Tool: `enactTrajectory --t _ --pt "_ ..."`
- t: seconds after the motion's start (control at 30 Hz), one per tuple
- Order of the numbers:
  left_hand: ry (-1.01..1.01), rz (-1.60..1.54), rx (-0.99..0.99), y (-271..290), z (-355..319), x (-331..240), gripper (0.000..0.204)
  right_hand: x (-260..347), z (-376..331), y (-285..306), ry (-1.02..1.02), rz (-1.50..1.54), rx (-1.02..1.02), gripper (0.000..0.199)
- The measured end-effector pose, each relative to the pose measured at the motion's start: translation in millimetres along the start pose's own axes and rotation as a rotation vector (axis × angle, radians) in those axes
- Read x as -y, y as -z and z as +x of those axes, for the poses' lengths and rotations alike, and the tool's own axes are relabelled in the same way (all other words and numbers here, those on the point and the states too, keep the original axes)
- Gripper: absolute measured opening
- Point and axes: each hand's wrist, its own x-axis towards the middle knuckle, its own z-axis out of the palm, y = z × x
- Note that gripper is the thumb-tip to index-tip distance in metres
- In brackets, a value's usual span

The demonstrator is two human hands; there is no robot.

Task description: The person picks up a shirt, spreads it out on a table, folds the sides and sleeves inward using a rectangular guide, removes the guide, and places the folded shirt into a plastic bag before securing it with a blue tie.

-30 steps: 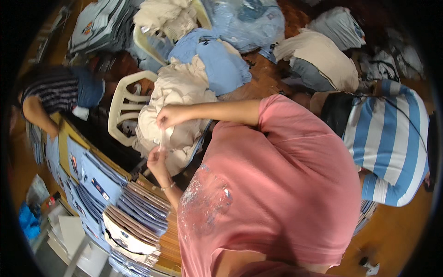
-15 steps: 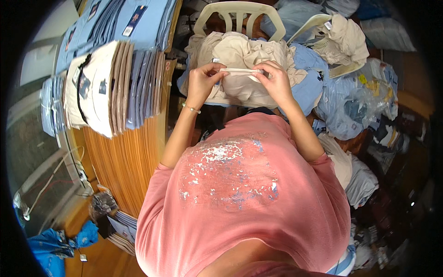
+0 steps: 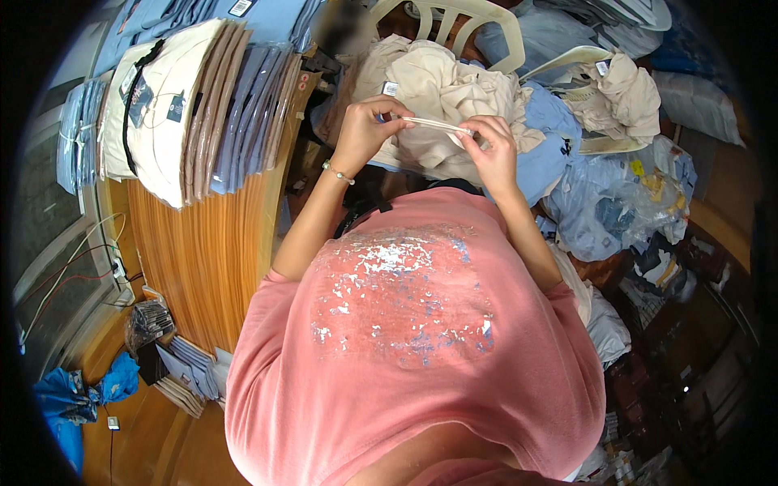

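My left hand (image 3: 366, 130) and my right hand (image 3: 491, 147) are raised in front of my pink shirt and pinch the two ends of a thin white strip (image 3: 438, 124) stretched between them. Just beyond the strip lies a heap of cream garments (image 3: 442, 85) piled on a white plastic chair (image 3: 478, 18). A bead bracelet sits on my left wrist.
A wooden table (image 3: 207, 251) at my left carries rows of folded cream, grey and blue shirts (image 3: 174, 105). Light blue garments and clear plastic bags (image 3: 616, 202) are heaped at my right. Small stacks of packets (image 3: 186, 373) lie lower left near cables and a blue cloth.
The view has swung round from a sideways look to facing the chair. My hands went from holding the strip upright to stretching it level between them.
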Motion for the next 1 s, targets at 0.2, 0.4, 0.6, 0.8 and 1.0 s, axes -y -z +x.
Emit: enactTrajectory --t 0.2,0.4,0.6,0.8,1.0 --pt "0.078 0.011 0.069 -2 0 1 0.013 -4 -8 0 -0.027 0.001 0.003 0.012" --pt "0.178 -0.102 0.114 -10 -5 20 0.012 -6 -16 0 -0.049 0.034 0.022 0.012" --pt "0.276 -0.254 0.13 -10 -9 17 0.012 -4 -17 0 -0.071 0.069 0.044 0.012" --pt "0.255 -0.136 0.164 -5 -9 -1 0.011 -5 -17 3 -0.031 0.055 0.033 0.011" --pt "0.212 0.01 0.165 -8 -10 -15 0.01 -8 -25 5 -0.03 0.048 0.022 0.012"
